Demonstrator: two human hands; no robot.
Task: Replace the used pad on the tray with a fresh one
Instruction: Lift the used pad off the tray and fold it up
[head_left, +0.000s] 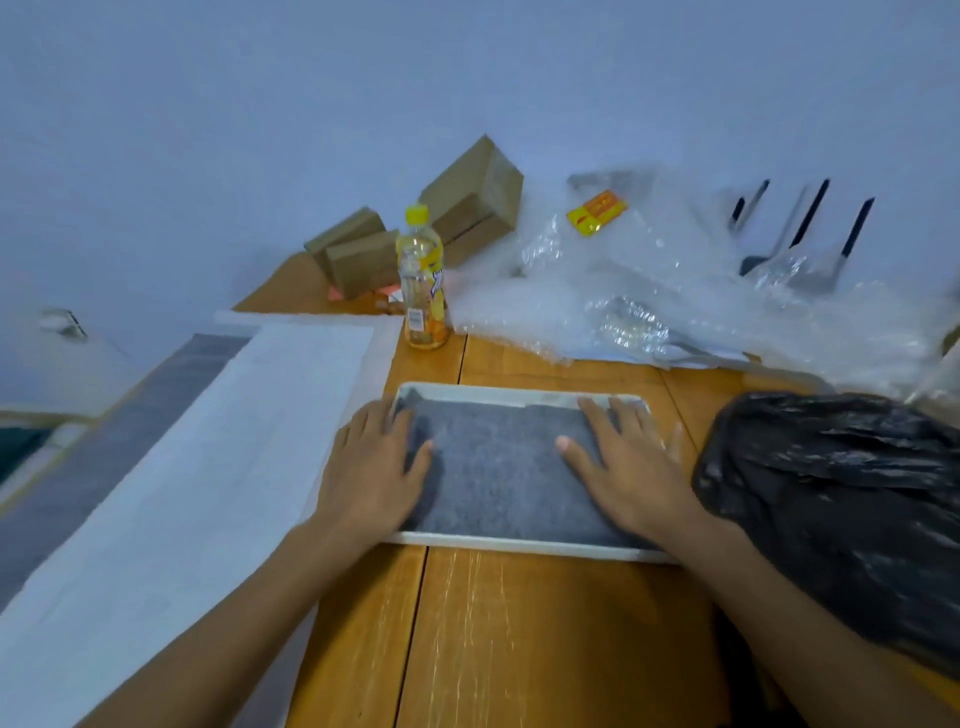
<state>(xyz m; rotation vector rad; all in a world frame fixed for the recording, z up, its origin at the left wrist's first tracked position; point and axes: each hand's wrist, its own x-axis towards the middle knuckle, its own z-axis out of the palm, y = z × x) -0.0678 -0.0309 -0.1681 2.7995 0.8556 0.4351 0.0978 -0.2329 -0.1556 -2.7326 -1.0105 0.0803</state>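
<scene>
Currently both hands lie flat, fingers spread: left hand (371, 467) on the left edge, right hand (626, 467) on the right of the grey pad (498, 467), which sits inside the white tray (519, 544) on the worktop (519, 639) at frame centre. Whether this pad is used or fresh cannot be told. Probable step: pressing it flat, or preparing to lift an edge. Bottle (422, 278) label unreadable.

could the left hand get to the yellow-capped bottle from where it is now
Probably yes. The left hand lies flat on the grey pad at the tray's left end, and the bottle stands upright just beyond that end. Only bare wooden table shows between them.
</scene>
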